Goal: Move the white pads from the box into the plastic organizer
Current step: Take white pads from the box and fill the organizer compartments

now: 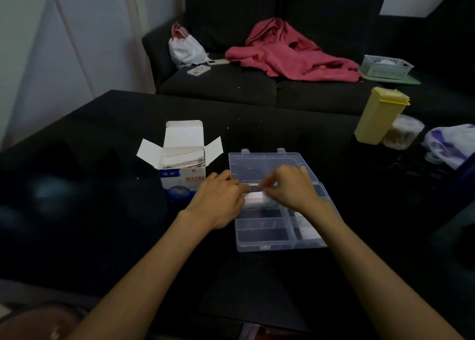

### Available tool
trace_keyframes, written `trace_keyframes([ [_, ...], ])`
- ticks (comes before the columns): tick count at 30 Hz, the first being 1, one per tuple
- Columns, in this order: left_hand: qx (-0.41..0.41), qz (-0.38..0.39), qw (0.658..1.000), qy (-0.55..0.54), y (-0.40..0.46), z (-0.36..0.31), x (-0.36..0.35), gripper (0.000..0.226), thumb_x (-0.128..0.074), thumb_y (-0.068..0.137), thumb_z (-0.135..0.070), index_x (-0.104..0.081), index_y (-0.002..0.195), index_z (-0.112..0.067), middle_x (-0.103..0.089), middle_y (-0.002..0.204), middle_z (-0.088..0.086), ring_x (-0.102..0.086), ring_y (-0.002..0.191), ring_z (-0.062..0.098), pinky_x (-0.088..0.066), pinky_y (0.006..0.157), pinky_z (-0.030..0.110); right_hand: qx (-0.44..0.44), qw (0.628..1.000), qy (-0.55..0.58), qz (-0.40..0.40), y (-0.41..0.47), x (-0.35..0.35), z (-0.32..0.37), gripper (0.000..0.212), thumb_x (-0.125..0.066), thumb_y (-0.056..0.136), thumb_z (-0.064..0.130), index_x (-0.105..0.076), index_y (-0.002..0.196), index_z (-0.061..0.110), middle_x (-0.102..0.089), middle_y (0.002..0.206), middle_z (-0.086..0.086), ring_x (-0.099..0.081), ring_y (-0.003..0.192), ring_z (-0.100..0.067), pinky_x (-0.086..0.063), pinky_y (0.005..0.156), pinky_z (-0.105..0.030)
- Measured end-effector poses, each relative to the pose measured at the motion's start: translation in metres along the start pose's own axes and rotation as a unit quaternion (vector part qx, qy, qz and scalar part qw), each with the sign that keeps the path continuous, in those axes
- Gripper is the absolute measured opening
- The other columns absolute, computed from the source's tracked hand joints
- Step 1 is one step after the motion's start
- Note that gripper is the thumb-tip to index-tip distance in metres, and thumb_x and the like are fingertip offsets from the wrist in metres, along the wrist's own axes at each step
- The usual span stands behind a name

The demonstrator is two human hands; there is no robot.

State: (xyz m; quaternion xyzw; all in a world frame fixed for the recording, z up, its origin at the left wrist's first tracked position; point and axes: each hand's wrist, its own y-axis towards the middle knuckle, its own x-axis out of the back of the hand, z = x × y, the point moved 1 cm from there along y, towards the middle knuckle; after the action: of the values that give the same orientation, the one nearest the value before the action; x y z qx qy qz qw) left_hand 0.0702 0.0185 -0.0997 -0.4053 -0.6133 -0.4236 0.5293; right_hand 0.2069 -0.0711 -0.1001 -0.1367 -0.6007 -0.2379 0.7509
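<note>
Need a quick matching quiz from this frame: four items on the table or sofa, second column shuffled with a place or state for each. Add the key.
Column 1
1. box
2. plastic organizer
3. yellow container
4. red garment

Column 2
A. lying on the dark sofa
B. lid folded back, both hands over it
C. flaps open, left of the organizer
D. standing at the table's far right

Pairs: 1-C, 2-B, 3-D, 4-A

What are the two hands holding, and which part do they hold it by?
A small stack of white pads over the plastic organizer. The left hand pinches its left end, the right hand its right end.
</note>
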Motion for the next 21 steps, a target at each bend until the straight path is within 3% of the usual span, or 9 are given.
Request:
trace_keyframes([
  [6,0.005,0.023,1.0,-0.007,0.001,0.002,0.0,0.036,-0.033,0.1,-0.033,-0.053,0.129,-0.03,-0.055,0.129,-0.003,-0.038,0.116,0.013,-0.031,0.094,0.033,-0.026,1.0,0.016,-0.001,-0.001,0.002,0.001,0.008,-0.067,0.083,0.028,-0.066,0.088,0.023,-0.067,0.095,0.003,-0.06,0.095,-0.012,-0.039,0.099,-0.037],
  [8,0.006,0.022,1.0,-0.007,0.001,0.002,0.0,0.036,-0.033,0.1,-0.033,-0.054,0.128,-0.03,-0.055,0.129,-0.003,-0.038,0.116,0.013,-0.03,0.093,0.032,-0.045,0.998,0.046,0.003,0.0,0.014,0.001,0.011,-0.065,0.084,0.029,-0.065,0.092,0.021,-0.066,0.094,0.003,-0.061,0.087,-0.009,-0.049,0.087,-0.032],
  [11,0.003,0.016,1.0,-0.003,0.001,0.002,0.0,0.035,-0.033,0.1,-0.033,-0.055,0.128,-0.029,-0.056,0.129,-0.005,-0.039,0.115,0.013,-0.03,0.092,0.031,-0.12,0.987,0.107,-0.017,0.007,0.041,-0.012,0.011,-0.063,0.086,0.03,-0.063,0.093,0.022,-0.063,0.092,0.002,-0.06,0.079,-0.008,-0.051,0.071,-0.027],
  [16,0.006,0.005,1.0,-0.006,0.001,0.001,0.001,0.034,-0.036,0.099,-0.033,-0.056,0.127,-0.028,-0.056,0.129,-0.005,-0.04,0.114,0.014,-0.03,0.092,0.031,-0.181,0.982,0.059,0.002,0.011,0.025,-0.01,0.016,-0.068,0.079,0.034,-0.061,0.087,0.021,-0.058,0.104,-0.004,-0.057,0.094,-0.019,-0.051,0.082,-0.038],
  [21,0.01,-0.004,1.0,-0.014,-0.002,0.0,0.002,0.035,-0.038,0.098,-0.032,-0.052,0.129,-0.027,-0.056,0.127,-0.002,-0.042,0.114,0.015,-0.032,0.092,0.032,-0.135,0.99,-0.038,-0.024,-0.001,0.003,-0.003,0.022,-0.068,0.081,0.033,-0.064,0.093,0.016,-0.054,0.116,-0.005,-0.045,0.115,-0.023,-0.042,0.097,-0.039],
])
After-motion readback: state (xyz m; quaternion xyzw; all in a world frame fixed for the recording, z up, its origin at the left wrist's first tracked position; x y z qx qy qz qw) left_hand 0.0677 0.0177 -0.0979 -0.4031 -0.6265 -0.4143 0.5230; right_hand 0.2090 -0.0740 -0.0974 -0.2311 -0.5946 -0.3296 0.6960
